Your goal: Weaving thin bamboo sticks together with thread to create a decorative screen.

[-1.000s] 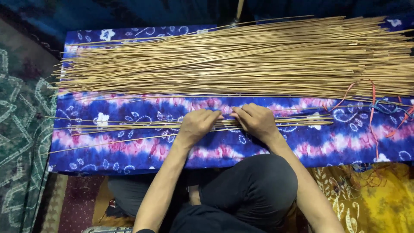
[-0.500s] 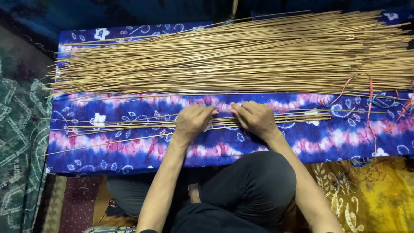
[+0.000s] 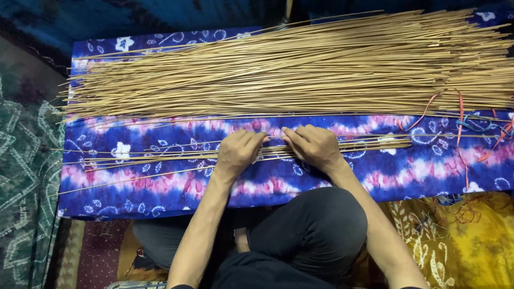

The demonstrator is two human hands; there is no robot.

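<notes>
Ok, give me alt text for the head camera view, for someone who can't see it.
Both hands, left hand and right hand, press on a few thin sticks on a blue-and-pink patterned cloth. A large pile of sticks lies beyond; coloured strings lie at right.

Looks like a home craft setup on the floor rather than a proper workshop: the person sits cross-legged on patterned rugs (image 3: 27, 176) and a yellow printed cloth (image 3: 455, 241). A big heap of thin sticks (image 3: 300, 69) is spread over a blue and pink tie-dye cloth (image 3: 160, 182), with loose coloured strings (image 3: 460, 115) lying to one side.
</notes>
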